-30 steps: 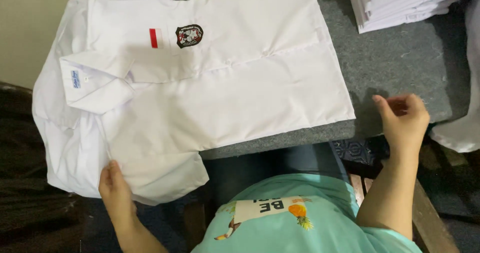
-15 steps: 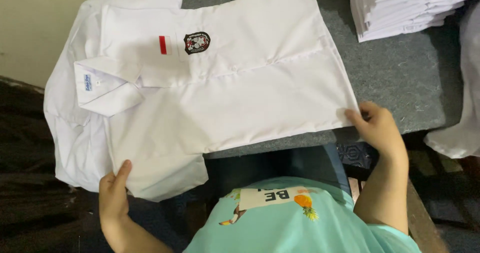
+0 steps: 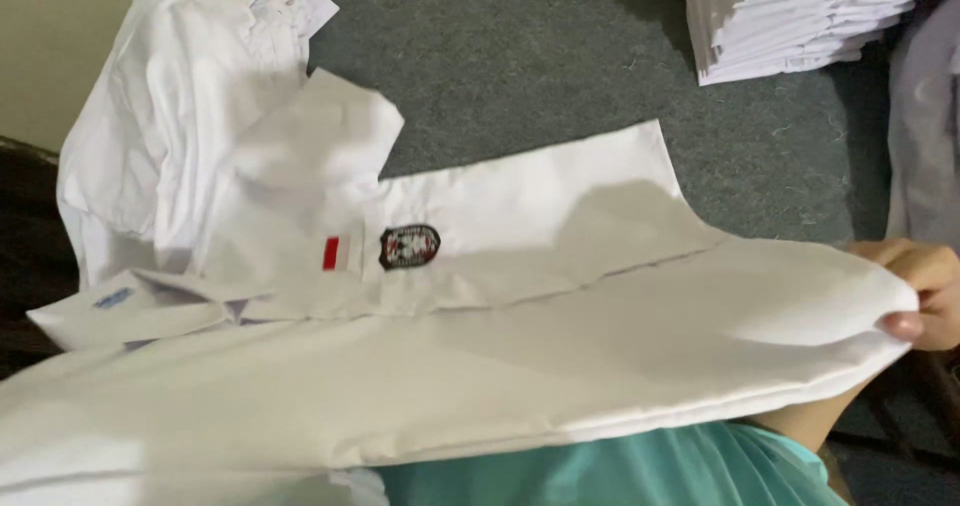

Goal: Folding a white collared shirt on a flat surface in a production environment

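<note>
A white short-sleeved shirt (image 3: 520, 346) with a red-and-white patch and a dark round badge (image 3: 409, 247) on its chest is lifted off the grey table (image 3: 520, 76), its near side raised toward me. My right hand (image 3: 918, 294) pinches the shirt's hem at the right edge, thumb on top. My left hand is hidden, below the frame or under the cloth at the lower left. The collar (image 3: 130, 306) lies at the left and one sleeve (image 3: 320, 131) sticks up behind it.
More white garments (image 3: 190, 96) are bunched at the far left of the table. A stack of folded white shirts (image 3: 800, 16) stands at the back right. A grey-white cloth (image 3: 925, 136) hangs at the right edge. My teal top (image 3: 620, 471) shows below.
The shirt lay flat on the table; now its near side is lifted up. My right hand has closed on the hem, and my left hand has dropped out of sight.
</note>
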